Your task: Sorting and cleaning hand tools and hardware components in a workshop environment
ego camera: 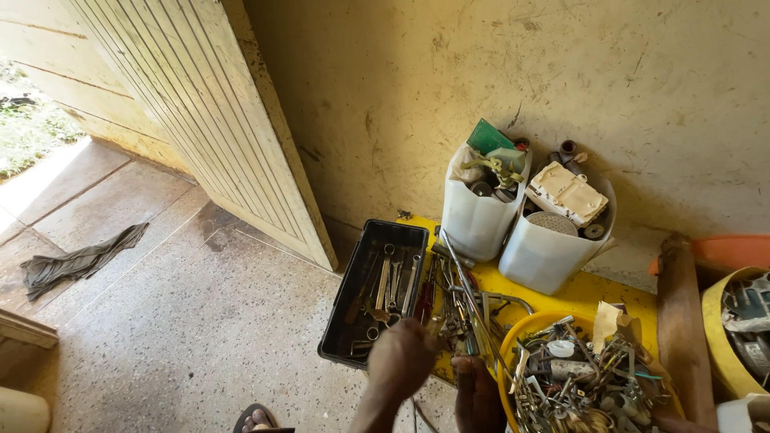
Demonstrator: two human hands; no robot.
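Room: bare speckled concrete floor (200,337), scuffed yellowish wall (497,72) at 12 o'clock, and a pale slatted door (200,104) swung open at 10 o'clock with daylight coming in behind it.
Left hand: the left hand (401,353) comes up from 6 o'clock and sits over the near edge of the black tray. I only see the back of it, so I honestly can't tell how the fingers are set or whether they've got anything.
Right hand: the right hand (475,385) is just beside the left, at its 3 o'clock, low against the loose tools. Fingers look curled in, but whether they pinch a tool is hidden from here.
Black tray: a black plastic tray (341,321) with spanners lying lengthwise in it, at about 11 o'clock from the hands.
Loose tools: a messy pile of pliers and long metal tools (453,297) on a yellow board (593,293), between the tray and the bowl, right at the fingertips.
Yellow bowl: a yellow bowl (525,329) crammed with metal bits and wire, at 3 o'clock of the right hand.
White tubs: two cut-open white jugs (541,256) stuffed with parts, against the wall at 1 o'clock.
Other stuff: a grey rag (80,261) on the floor at 9 o'clock, and a sandalled foot (257,418) at the bottom edge.
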